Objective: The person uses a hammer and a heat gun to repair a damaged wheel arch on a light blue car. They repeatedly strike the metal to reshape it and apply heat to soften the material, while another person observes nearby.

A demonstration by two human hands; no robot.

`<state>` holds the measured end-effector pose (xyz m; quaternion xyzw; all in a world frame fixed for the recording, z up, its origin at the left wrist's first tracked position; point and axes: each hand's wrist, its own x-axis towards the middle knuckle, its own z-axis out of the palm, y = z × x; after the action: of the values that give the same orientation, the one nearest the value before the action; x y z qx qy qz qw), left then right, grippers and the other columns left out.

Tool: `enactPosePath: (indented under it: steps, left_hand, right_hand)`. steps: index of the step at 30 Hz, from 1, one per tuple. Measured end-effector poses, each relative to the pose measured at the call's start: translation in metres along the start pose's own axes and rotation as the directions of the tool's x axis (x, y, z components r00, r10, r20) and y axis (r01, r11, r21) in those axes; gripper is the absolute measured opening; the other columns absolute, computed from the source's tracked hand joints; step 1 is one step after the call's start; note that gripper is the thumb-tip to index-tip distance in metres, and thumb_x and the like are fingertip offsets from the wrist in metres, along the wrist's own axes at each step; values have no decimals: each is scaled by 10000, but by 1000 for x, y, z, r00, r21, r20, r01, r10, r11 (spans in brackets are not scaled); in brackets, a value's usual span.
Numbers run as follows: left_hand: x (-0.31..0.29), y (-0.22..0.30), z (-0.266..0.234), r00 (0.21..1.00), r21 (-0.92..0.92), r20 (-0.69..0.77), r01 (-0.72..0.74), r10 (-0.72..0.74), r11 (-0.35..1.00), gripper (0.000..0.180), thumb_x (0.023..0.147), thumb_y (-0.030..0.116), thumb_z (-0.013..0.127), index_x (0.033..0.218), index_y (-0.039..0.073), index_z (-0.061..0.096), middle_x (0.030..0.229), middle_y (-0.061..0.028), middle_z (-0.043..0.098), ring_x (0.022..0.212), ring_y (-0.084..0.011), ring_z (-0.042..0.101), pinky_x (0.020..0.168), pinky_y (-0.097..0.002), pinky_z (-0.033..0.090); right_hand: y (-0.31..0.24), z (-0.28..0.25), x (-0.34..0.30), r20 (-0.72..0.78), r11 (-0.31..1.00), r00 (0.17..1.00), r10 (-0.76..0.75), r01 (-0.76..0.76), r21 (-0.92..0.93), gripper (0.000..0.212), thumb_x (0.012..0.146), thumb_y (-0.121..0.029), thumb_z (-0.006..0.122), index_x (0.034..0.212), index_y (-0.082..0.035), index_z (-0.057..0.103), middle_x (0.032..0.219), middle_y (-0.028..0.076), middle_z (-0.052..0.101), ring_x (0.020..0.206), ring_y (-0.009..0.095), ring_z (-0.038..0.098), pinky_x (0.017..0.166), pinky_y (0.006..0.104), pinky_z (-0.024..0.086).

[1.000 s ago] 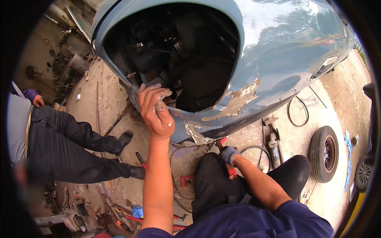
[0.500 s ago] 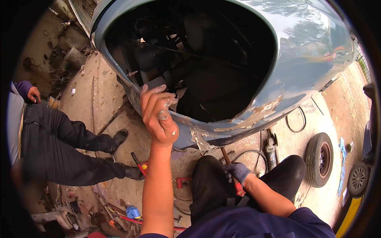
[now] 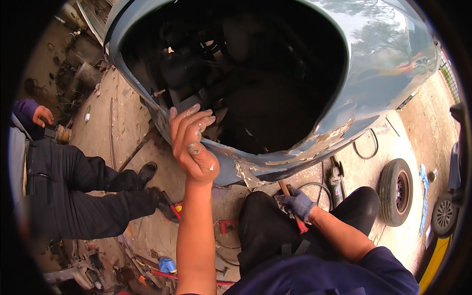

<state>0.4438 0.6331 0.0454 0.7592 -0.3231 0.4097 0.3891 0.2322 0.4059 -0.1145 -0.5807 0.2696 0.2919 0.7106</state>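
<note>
A blue-grey car body (image 3: pixel 378 64) stands in front of me, with a large dark opening and torn, flaking filler along its near lower edge. My bare left hand (image 3: pixel 191 142), whitened with dust at the fingers, is hooked over the left part of that edge and grips it. Lower down, between my knees, my right hand (image 3: pixel 299 202) in a grey glove is closed around a brown-shafted tool with a red end (image 3: pixel 301 225). The tool's brown end points at the car; my fingers hide its middle, so its exact kind cannot be made out.
An angle grinder (image 3: pixel 336 184) lies by my right knee, with a loose wheel (image 3: pixel 396 192) farther right. Another person (image 3: pixel 73 187) is close on the left, beside a red-and-black tool (image 3: pixel 172 205). Scrap parts (image 3: pixel 93 270) litter the lower left. Hoses cross the floor.
My right hand and its tool have moved slightly up toward the car's edge. The left hand stays on the edge. The other person's hand has loosened and shifted a little.
</note>
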Motion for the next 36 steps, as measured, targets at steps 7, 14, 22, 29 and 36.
enactPosePath:
  steps: [7, 14, 22, 29, 36]
  left_hand:
    - [-1, -1, 0, 1000, -13, -17, 6, -6, 1000, 743, 1168, 464, 206, 979, -17, 740, 1048, -156, 783, 1134, -391, 700, 1202, -607, 363]
    - [-2, 5, -2, 999, 2, -15, 37, -37, 999, 743, 1168, 460, 202, 993, -17, 744, 1051, -157, 782, 1129, -392, 700, 1201, -610, 364]
    - [-2, -1, 0, 1000, -25, -17, 20, -21, 999, 763, 1172, 472, 182, 1003, -11, 748, 1052, -148, 784, 1120, -389, 704, 1198, -602, 369]
    - [-2, 0, 0, 1000, -23, -21, 20, -21, 1000, 739, 1175, 457, 190, 1017, -7, 743, 1047, -143, 782, 1115, -386, 705, 1199, -600, 368]
    - [1, 1, 1, 999, -24, -39, -5, 4, 1000, 695, 1178, 425, 209, 1021, -7, 730, 1042, -144, 781, 1096, -384, 714, 1188, -607, 382]
  right_hand:
    - [35, 19, -16, 64, 919, 932, 358, -363, 154, 240, 985, -241, 780, 1028, -56, 634, 707, 34, 591, 504, 172, 543, 422, 336, 444]
    - [-30, 19, -11, 74, 992, 991, -111, 115, -52, 299, 982, -236, 744, 1112, -2, 611, 772, 95, 650, 530, 190, 593, 489, 369, 510]
    - [43, -27, -21, 42, 918, 920, 389, -391, 62, 198, 963, -219, 751, 988, -43, 664, 661, 26, 562, 495, 171, 554, 424, 337, 455]
    - [-5, 2, -19, 39, 962, 976, 213, -217, 164, 214, 966, -225, 756, 1010, -54, 634, 661, 33, 558, 506, 165, 551, 456, 335, 465]
    - [-39, -6, -14, -159, 963, 987, -7, -36, -267, 288, 933, -214, 754, 1081, -23, 597, 725, 68, 608, 517, 169, 577, 465, 348, 503]
